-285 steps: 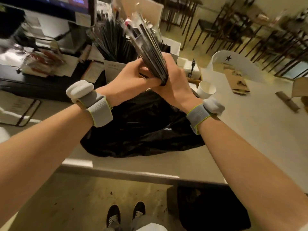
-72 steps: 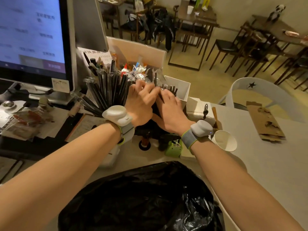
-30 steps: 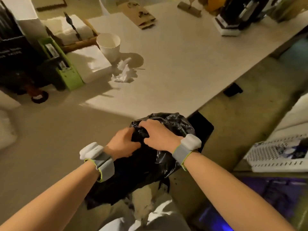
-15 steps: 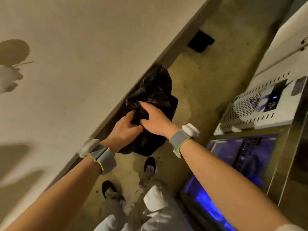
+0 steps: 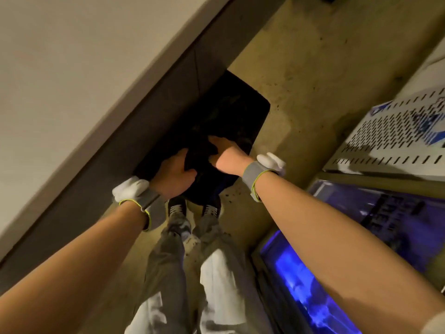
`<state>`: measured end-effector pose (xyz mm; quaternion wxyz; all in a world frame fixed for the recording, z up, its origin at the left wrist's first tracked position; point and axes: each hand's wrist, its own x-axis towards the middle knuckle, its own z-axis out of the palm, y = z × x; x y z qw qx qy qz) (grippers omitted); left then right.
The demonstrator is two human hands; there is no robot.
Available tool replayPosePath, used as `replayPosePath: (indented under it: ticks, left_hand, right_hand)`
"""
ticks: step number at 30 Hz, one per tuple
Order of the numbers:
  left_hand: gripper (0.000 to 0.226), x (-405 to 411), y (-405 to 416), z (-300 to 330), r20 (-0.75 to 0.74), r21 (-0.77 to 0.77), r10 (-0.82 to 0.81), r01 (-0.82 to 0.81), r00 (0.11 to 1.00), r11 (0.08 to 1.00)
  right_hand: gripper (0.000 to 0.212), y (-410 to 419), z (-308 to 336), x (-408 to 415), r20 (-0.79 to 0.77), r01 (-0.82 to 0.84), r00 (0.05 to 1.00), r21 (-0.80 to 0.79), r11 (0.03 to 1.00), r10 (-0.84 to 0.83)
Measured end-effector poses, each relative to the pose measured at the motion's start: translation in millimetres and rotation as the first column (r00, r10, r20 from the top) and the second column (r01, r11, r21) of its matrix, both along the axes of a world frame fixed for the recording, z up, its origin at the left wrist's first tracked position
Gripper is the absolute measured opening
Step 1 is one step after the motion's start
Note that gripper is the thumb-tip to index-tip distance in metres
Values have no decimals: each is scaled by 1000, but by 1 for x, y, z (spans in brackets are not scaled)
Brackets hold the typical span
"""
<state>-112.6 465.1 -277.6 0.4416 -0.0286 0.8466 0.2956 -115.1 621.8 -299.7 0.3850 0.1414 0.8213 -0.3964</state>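
Note:
A black plastic bag (image 5: 199, 162) hangs between my hands, low over a black bin (image 5: 240, 109) that stands on the floor under the counter edge. My left hand (image 5: 175, 174) grips the bag's left side with curled fingers. On the bag's right side my right hand (image 5: 224, 153) holds its bunched top, fingers reaching down into the dark plastic. Bag and bin are both black and blurred, so where one ends is hard to tell.
The pale counter (image 5: 72, 68) with its dark front panel runs along the left. A white perforated metal unit (image 5: 395, 131) and a blue-lit glass cabinet (image 5: 337, 273) stand on the right. My legs and shoes (image 5: 178, 210) are on the tan floor (image 5: 313, 56) between them.
Both hands carried the black bag off the counter and lowered it toward the floor. It now hangs over the black bin, and my view has tilted further down.

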Motion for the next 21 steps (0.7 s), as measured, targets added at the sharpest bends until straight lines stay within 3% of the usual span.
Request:
replayPosePath:
  ticks: [7,14,21]
  left_hand:
    - [63,5,5,-28,13,54,115,-116,993,992]
    - [60,-1,5,-98,57,34,74,-76,996,996]
    - [51,-20,12,-115,147,121,85,-103,986,987]
  right_hand:
    - [56,12,-63,-14,74,18,997,43,999,-21]
    - [53,8,-128,-32,116,33,992,76,997,-41]
    - [43,11,-115,-27,-96,320,945,59,946,-314]
